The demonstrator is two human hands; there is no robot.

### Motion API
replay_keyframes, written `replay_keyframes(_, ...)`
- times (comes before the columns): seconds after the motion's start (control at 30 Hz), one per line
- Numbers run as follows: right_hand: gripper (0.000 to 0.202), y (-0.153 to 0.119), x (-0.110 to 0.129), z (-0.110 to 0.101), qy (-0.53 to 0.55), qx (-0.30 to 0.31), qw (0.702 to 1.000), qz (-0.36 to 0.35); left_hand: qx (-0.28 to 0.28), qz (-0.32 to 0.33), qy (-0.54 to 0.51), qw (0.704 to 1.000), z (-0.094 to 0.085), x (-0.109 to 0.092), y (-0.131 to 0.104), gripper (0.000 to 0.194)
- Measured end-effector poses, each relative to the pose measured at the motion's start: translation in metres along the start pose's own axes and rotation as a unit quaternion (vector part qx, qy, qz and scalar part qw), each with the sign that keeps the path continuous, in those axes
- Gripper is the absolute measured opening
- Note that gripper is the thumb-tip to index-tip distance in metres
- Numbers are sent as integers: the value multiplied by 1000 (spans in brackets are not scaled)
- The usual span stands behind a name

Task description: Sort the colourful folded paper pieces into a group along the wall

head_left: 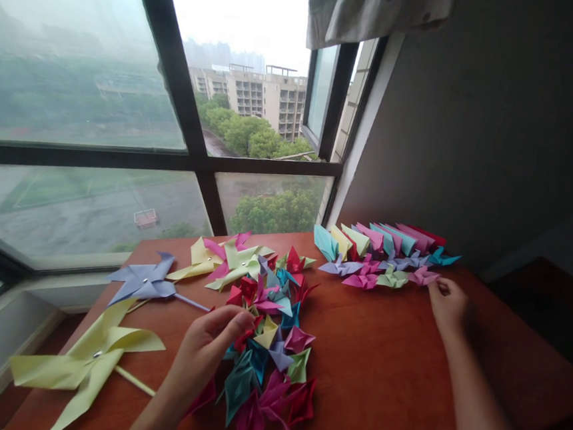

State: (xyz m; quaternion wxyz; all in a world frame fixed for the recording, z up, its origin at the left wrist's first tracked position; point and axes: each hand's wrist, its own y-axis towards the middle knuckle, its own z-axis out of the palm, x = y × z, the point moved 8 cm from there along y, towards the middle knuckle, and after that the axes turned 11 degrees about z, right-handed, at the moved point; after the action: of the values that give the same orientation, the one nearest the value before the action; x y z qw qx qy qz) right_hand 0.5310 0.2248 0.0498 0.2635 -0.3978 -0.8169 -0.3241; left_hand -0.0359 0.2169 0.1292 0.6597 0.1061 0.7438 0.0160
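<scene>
My right hand (450,304) pinches the near end of a pink paper crane (422,275), at the right end of a row of folded cranes on the table. Beside it sit a light green crane (393,278) and a magenta crane (360,279). My left hand (216,332) hovers over the left side of a heap of colourful origami pieces (269,334), thumb and fingers closed together. A red folded piece shows just past its fingertips; whether the hand grips it I cannot make out. A teal piece (240,383) and a magenta piece (251,423) lie at the heap's near end.
Paper pinwheels lie along the table's left side: a large yellow one (96,355), a lilac one (144,281) and a pale green one (243,263). Flat folded papers (372,239) stand in a row behind the cranes. A window (211,161) borders the reddish-brown table (373,376).
</scene>
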Motion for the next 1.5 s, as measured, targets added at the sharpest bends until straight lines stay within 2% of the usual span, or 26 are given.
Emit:
replay_keyframes(0.3,37,-3,6,0,-8,1,1000,-5,14,0,-4,1000,1,3,0,27)
replay_keyframes(0.77,34,-4,-1,5,-18,38,999,11,16,-10,-7,1000,0,6,-1,26)
replay_keyframes(0.93,31,-6,0,3,-22,25,999,9,19,-4,1,1000,1,5,-2,26)
replay_keyframes(1.07,35,-11,6,-10,-9,-15,1000,10,12,5,13,1000,-3,3,1,26)
replay_keyframes(1.2,39,-22,31,-28,26,-61,998,-25,-14,6,20,1000,-17,5,3,29)
replay_keyframes(1.3,39,-38,63,-34,67,-56,993,-81,-38,14,33,999,-33,5,5,30)
replay_keyframes(1.43,37,-80,109,-28,124,13,985,-121,-65,18,72,995,-51,4,7,29)
replay_keyframes(1.5,32,-112,138,-16,152,103,970,-158,-58,19,82,995,-55,5,8,30)
